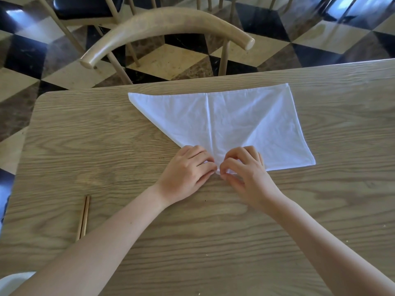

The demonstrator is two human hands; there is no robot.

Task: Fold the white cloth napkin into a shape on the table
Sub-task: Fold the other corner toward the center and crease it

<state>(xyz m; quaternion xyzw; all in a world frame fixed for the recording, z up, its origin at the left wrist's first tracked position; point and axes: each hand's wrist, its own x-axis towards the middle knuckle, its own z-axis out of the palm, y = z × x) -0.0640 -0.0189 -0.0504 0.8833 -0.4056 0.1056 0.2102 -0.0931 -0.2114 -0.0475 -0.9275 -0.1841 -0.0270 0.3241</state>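
Note:
The white cloth napkin (233, 122) lies flat on the wooden table (85, 146), with its left side folded in on a slant to a point at the near edge. A crease runs down its middle. Its right side still forms a square corner at the near right. My left hand (186, 174) rests on the near point from the left, fingers pressing the cloth. Just to the right of it, my right hand (245, 171) pinches the same near tip of the napkin between curled fingers. The tip itself is mostly hidden under the fingers.
A pair of wooden chopsticks (83, 216) lies at the near left of the table. A chair with a curved wooden back (162, 24) stands beyond the far table edge. A checkered floor and other chairs lie behind. A white object (12, 280) shows at the bottom left corner.

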